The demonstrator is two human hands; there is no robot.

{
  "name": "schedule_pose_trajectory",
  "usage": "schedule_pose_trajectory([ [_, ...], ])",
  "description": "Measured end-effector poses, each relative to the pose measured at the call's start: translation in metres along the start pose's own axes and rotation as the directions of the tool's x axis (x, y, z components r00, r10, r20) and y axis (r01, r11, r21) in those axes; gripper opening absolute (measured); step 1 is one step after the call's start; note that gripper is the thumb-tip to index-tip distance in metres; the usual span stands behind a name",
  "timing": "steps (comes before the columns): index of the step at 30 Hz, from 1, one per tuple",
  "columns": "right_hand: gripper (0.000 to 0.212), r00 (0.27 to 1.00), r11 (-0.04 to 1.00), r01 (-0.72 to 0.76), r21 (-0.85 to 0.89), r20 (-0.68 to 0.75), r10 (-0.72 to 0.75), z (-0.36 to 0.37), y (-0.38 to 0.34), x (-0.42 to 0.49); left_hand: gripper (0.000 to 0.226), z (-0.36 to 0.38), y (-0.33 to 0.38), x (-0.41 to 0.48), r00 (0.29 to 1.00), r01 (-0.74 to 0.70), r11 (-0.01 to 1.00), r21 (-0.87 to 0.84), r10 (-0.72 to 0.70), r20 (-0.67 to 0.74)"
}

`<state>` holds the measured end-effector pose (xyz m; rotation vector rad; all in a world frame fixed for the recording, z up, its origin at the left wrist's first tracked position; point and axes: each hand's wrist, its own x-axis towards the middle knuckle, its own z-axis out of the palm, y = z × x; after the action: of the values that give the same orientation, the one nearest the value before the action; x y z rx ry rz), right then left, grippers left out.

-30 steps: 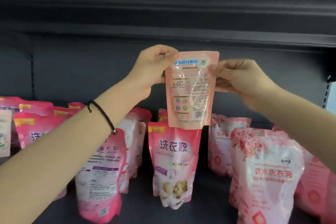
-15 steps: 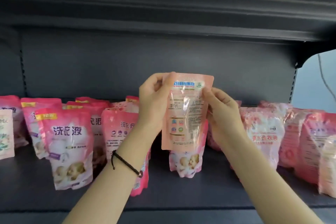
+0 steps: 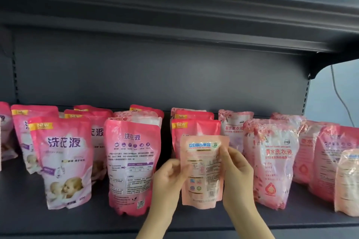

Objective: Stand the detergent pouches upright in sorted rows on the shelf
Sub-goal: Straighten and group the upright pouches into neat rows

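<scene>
Most of the work looks done: pink baby-picture pouches [image 3: 64,161] stand in rows on the left of the shelf [image 3: 58,219], floral pouches [image 3: 272,161] on the right, though one pink pouch [image 3: 132,167] shows its back. Left over is the small peach pouch [image 3: 202,170], held upright near the shelf's front middle, the left hand [image 3: 169,178] gripping its left edge, the right hand [image 3: 237,176] pinching its right edge. A similar pale pouch [image 3: 347,182] stands far right. Compared with half a second ago, the peach pouch has come down from before the back panel almost to the shelf.

Bare shelf front [image 3: 25,213], pouch rows [image 3: 134,163] behind
</scene>
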<state>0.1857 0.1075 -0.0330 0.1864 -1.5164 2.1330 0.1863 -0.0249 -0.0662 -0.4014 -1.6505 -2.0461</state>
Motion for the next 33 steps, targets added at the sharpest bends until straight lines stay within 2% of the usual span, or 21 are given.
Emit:
schedule_pose_trajectory([
  [2,0.01,1.0,0.999,0.028,-0.046,-0.005,-0.029,0.001,0.007,-0.001,0.017,-0.003,-0.008,-0.001,0.996,-0.013,0.999,0.034,0.016,-0.092],
  [4,0.013,0.995,0.986,0.088,-0.14,-0.04,-0.095,0.0,0.018,-0.004,0.007,-0.002,-0.013,0.0,0.979,-0.04,0.993,0.114,0.062,-0.194],
  [6,0.011,0.994,0.971,0.107,-0.213,-0.008,-0.111,-0.003,0.029,-0.012,0.011,0.001,-0.018,0.0,0.966,-0.078,0.975,0.207,0.126,-0.227],
  [8,0.011,0.993,0.966,0.098,-0.239,0.086,-0.08,-0.005,0.036,-0.02,0.013,0.004,-0.023,-0.002,0.968,-0.102,0.969,0.223,0.149,-0.201],
  [10,0.013,0.984,0.969,0.093,-0.228,0.172,-0.054,-0.007,0.036,-0.024,0.014,0.007,-0.025,-0.007,0.989,-0.083,0.99,0.11,0.095,-0.11],
  [12,0.024,0.969,0.973,0.067,-0.219,0.245,-0.012,-0.011,0.032,-0.025,0.043,0.009,-0.025,-0.015,0.997,-0.045,0.999,0.0,0.045,0.058],
  [14,0.031,0.96,0.977,0.035,-0.211,0.28,0.026,-0.016,0.026,-0.024,0.072,0.009,-0.025,-0.021,0.972,0.029,0.999,-0.026,-0.022,0.235],
  [16,0.033,0.967,0.983,0.025,-0.183,0.253,0.023,-0.024,0.022,-0.022,0.076,0.011,-0.024,-0.024,0.95,0.076,0.996,-0.043,-0.059,0.307],
  [18,0.025,0.983,0.991,-0.003,-0.135,0.18,0.028,-0.031,0.019,-0.02,0.071,0.013,-0.027,-0.023,0.971,0.074,0.996,-0.041,-0.063,0.229],
  [20,0.02,0.987,0.994,-0.077,-0.074,0.135,0.086,-0.036,0.019,-0.016,0.05,0.013,-0.031,-0.018,0.996,0.014,0.999,0.049,-0.018,0.09],
  [22,0.024,0.979,0.989,-0.135,-0.058,0.147,0.142,-0.039,0.018,-0.008,0.031,0.013,-0.035,-0.011,0.997,0.032,0.988,0.15,-0.042,0.065],
  [26,0.027,0.968,0.985,-0.16,-0.072,0.186,0.171,-0.047,0.02,0.004,0.039,0.022,-0.037,-0.001,0.969,0.17,0.979,0.111,-0.186,0.162],
  [33,0.014,0.989,0.98,-0.133,-0.146,0.048,0.141,-0.074,0.039,0.012,0.018,0.035,-0.039,0.008,0.988,0.153,0.975,0.163,-0.153,-0.01],
])
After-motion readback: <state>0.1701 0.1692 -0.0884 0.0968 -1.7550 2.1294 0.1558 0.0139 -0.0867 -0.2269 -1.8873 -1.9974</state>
